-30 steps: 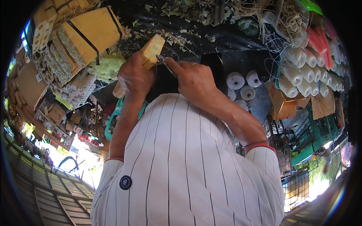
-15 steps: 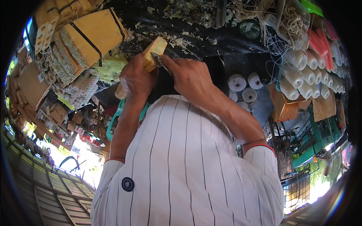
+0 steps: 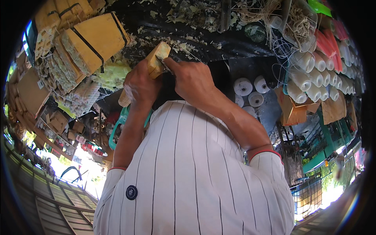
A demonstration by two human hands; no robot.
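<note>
Open-air craft workshop or stall, black bench point(image 3: 219, 43) strewn with pale shavings point(image 3: 184, 41) beyond the grips, strapped yellow blocks point(image 3: 94, 39) stacked to their left, white thread spools point(image 3: 243, 86) and cones point(image 3: 309, 78) to their right, cord bundles point(image 3: 297, 23), daylight at edges

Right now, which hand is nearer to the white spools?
The right hand. It is just left of the white spools, working on the wooden block. The left hand grips the block farther left.
</note>
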